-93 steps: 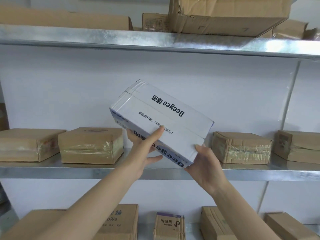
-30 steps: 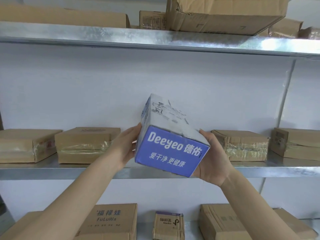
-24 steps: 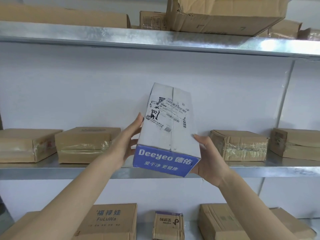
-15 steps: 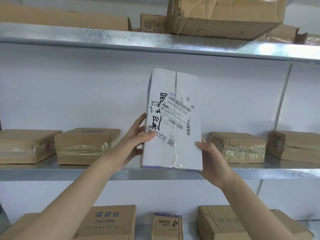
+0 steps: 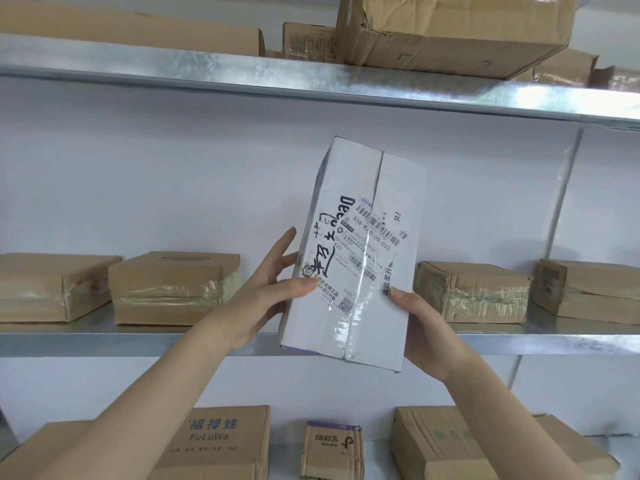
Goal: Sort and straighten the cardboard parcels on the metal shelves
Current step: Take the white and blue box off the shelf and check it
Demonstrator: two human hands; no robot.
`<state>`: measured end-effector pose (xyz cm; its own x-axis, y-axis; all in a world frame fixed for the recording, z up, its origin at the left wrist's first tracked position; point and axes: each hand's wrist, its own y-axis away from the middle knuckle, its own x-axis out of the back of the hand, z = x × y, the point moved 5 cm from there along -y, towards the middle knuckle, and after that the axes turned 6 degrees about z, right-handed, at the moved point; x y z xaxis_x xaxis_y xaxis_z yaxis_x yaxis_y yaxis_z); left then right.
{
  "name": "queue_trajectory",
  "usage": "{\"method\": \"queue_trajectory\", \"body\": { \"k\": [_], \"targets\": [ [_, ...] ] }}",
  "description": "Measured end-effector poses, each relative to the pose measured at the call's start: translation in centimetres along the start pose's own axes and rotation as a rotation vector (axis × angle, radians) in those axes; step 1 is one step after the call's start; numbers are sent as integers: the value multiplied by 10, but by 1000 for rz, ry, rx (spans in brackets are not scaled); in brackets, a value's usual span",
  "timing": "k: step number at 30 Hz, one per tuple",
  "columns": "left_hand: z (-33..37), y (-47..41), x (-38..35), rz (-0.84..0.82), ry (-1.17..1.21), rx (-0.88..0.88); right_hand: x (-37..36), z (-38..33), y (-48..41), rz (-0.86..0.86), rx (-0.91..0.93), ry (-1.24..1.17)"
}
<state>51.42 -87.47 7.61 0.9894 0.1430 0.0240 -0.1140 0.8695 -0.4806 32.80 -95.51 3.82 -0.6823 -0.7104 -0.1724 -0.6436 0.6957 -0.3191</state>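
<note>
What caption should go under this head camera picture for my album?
A left hand and right hand hold a white parcel on end before the middle metal shelf of brown boxes.

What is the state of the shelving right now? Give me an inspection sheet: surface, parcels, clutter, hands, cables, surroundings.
Surface: metal middle shelf; four brown parcels lie flat on it, two on each side.
Job's things: white box held on end in front of the middle shelf, label side facing the camera; big brown box sits skewed and overhangs the top shelf.
Clutter: nothing seen.
Hands: left hand grips the white box's left edge; right hand grips its lower right edge.
Cables: nothing seen.
Surroundings: white wall behind; lower boxes on the shelf below.
</note>
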Motion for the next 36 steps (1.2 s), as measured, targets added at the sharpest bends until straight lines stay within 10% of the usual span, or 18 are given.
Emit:
{"method": "queue_trajectory", "body": {
  "k": [17,36],
  "targets": [
    [-9,-19,-67,-311,-54,-17,64,-41,66,308,171,15],
    [-79,9,-398,-925,33,114,259,-97,390,1150,157,14]
  ]
}}
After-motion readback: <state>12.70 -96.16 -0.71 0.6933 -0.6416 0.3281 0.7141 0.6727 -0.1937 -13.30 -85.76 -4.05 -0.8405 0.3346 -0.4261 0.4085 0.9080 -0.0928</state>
